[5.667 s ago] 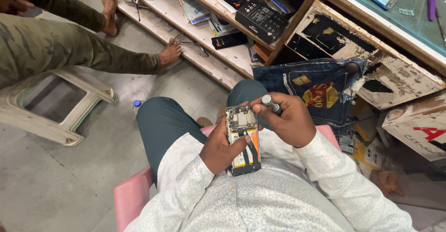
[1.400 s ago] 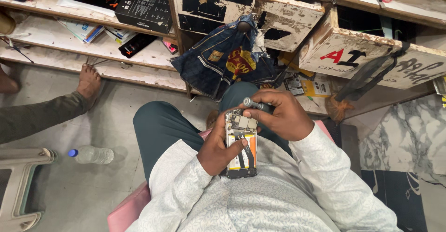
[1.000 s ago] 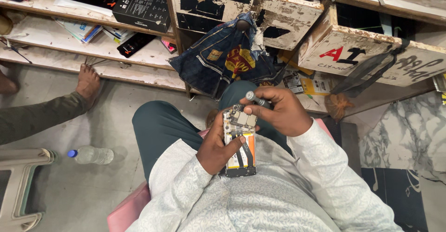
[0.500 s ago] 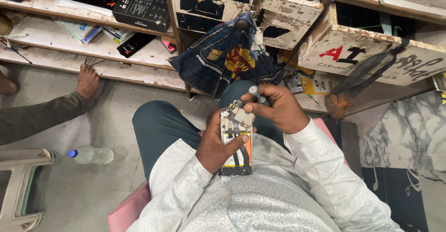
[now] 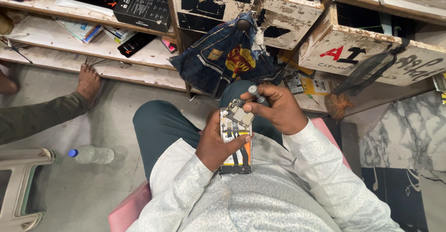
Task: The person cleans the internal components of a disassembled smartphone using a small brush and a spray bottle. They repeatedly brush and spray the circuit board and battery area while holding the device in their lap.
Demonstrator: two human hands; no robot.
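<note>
The left hand (image 5: 217, 144) wraps around an opened smartphone with its back cover off, showing a green circuit board, orange flex cables and a black battery (image 5: 236, 141); the thumb lies across the phone's middle and the fingers clasp its far edge. The phone sits upright over the person's lap, its lower end just beyond the left palm. The right hand (image 5: 278, 110) is closed around a slim metal screwdriver with a rounded grey cap (image 5: 255, 94), and its tip meets the top corner of the board, just above the left thumb.

Directly ahead of both hands a blue denim cloth with a yellow and red patch (image 5: 227, 58) hangs from the edge of a chipped white wooden shelf unit (image 5: 288, 16), close to the knuckles of the right hand. Left of the left hand the grey concrete floor (image 5: 107, 125) lies open, with a clear plastic bottle with a blue cap (image 5: 90, 155) well apart from it. Further left, another person's bare foot (image 5: 87, 81) rests at the lower shelf's edge. Under the person, a pink stool (image 5: 127, 209) shows its rim
</note>
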